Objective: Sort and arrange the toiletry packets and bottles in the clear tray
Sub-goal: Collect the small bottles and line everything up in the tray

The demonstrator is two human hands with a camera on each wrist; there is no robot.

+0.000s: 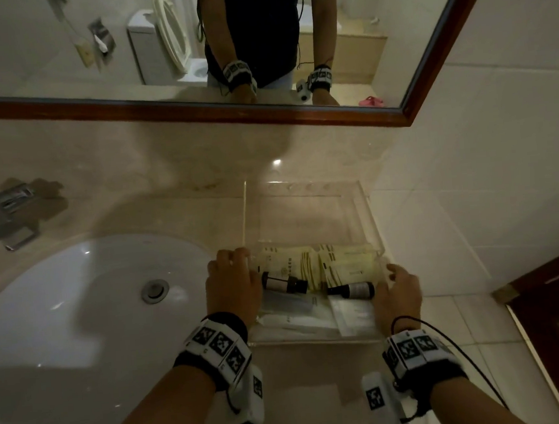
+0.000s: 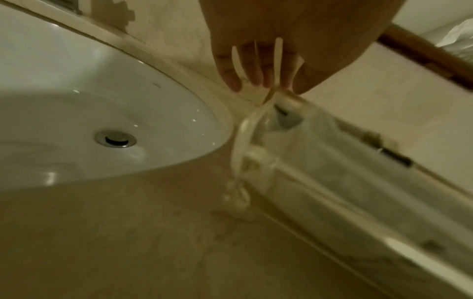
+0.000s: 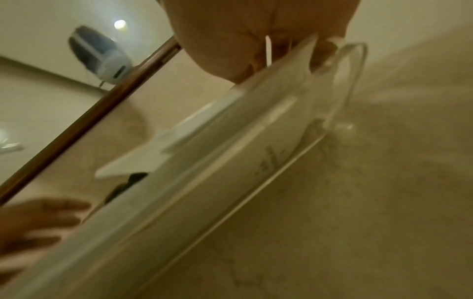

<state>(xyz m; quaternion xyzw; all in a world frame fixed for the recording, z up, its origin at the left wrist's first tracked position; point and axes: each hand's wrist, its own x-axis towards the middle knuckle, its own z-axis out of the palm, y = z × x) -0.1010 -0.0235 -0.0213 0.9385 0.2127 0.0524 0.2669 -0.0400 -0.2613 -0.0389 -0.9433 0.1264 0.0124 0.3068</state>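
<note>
A clear tray (image 1: 305, 216) stands on the beige counter to the right of the sink. In its near half lie pale yellow packets (image 1: 312, 264), two dark bottles (image 1: 285, 283) (image 1: 353, 291) on their sides, and white packets (image 1: 296, 317). My left hand (image 1: 232, 282) grips the tray's left wall, its fingers (image 2: 256, 66) curled over the clear edge (image 2: 243, 141). My right hand (image 1: 398, 294) holds the right wall, with thumb and fingers (image 3: 322, 52) pinching the rim (image 3: 355, 66). A white packet (image 3: 230, 151) shows through the tray's side. Whether the tray is lifted off the counter, I cannot tell.
The white sink (image 1: 78, 311) with its drain (image 1: 155, 290) lies left of the tray. A faucet (image 1: 4, 213) is at the far left. The wood-framed mirror (image 1: 196, 109) hangs behind, the tiled wall (image 1: 471, 196) is on the right, and a dark door frame (image 1: 552, 290) stands at the lower right.
</note>
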